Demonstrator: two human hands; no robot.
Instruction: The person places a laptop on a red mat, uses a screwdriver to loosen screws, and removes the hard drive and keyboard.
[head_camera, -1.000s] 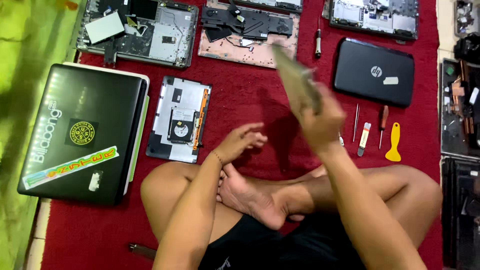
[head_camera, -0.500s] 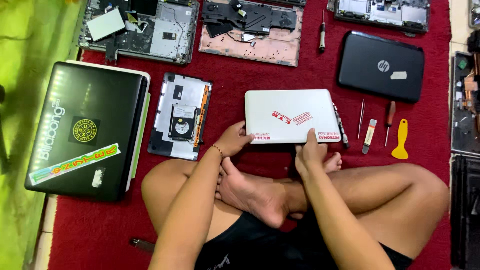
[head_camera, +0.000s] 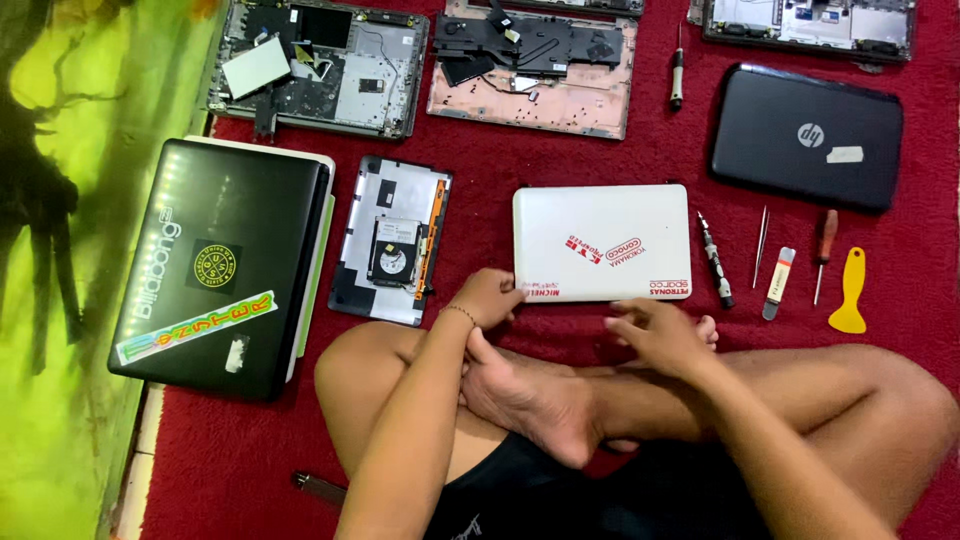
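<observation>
A small white laptop (head_camera: 600, 240) with red stickers lies shut and flat on the red carpet (head_camera: 500, 165) in front of my crossed legs. My left hand (head_camera: 488, 297) rests at its near left corner, fingers curled against the edge. My right hand (head_camera: 655, 335) hovers just below its near edge, fingers loosely spread, holding nothing.
A black stickered laptop (head_camera: 225, 265) lies at the left, a grey bottom cover with a hard drive (head_camera: 392, 240) beside it. Opened laptop chassis (head_camera: 530, 65) line the top. A black laptop (head_camera: 808, 135) sits at right above screwdrivers (head_camera: 715, 258), tweezers and a yellow pry tool (head_camera: 850, 292).
One second ago my right hand held the white laptop raised on edge; it now lies flat on the carpet, and my right hand has drawn back from it.
</observation>
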